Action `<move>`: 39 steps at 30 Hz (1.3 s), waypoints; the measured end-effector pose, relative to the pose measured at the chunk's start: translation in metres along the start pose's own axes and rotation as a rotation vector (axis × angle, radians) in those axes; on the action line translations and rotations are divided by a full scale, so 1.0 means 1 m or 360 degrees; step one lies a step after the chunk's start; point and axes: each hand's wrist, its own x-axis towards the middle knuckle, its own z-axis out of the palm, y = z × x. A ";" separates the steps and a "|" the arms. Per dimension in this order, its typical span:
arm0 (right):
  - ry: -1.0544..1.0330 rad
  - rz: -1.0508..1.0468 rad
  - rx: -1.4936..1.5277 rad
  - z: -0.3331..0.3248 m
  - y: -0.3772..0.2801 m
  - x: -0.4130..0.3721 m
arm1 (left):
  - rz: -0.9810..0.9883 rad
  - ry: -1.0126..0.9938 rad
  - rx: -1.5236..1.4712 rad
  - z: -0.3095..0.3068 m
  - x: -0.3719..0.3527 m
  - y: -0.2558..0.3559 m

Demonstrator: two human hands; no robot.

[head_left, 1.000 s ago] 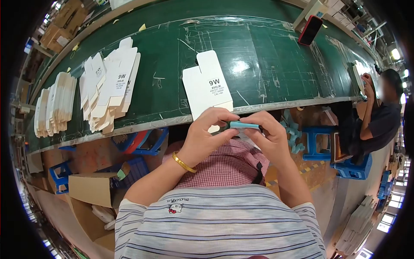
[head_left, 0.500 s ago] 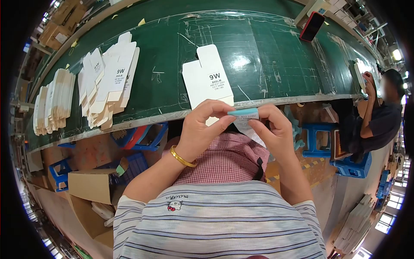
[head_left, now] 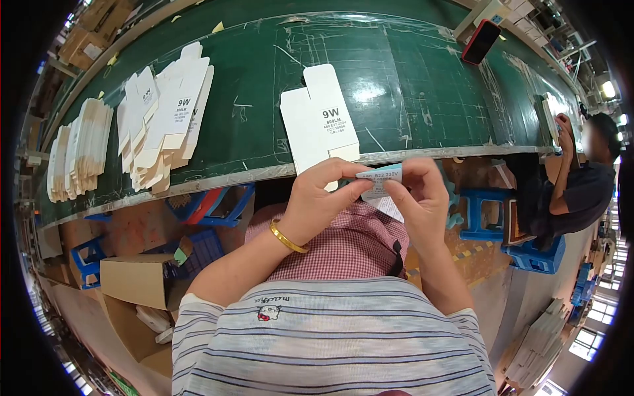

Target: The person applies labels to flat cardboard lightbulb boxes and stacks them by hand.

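Your left hand [head_left: 325, 198] pinches the near-left end of a pale blue label strip [head_left: 385, 176], thumb and forefinger drawn almost together on it. Your right hand [head_left: 421, 198] grips the right end, its thumb pressed over the printed face and the forefinger curled behind; how the other fingers sit behind the strip, you cannot tell from this view.

The strip is between your two hands, above your lap and just on your side of the table edge. Its long axis runs crosswise from one hand to the other, the right end a touch higher, and the line of print on it faces up toward you. A white sheet [head_left: 388, 207] hangs below it between your wrists; whether the two are joined is unclear.

The flat white carton [head_left: 320, 125] marked 9W lies on the green table [head_left: 429, 92], ahead of the strip and to its left — so your left hand is the nearer one. The carton's long axis points away from you, its far end leaning a little left, and its near end reaches the table edge just beyond your left knuckles. Farther left — well apart from your hands — lies a spread pile of similar cartons [head_left: 170, 119].
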 end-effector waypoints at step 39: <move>-0.0318 0.0359 0.0188 0.000 0.005 0.012 | 0.0200 -0.0077 0.0370 -0.006 -0.007 -0.016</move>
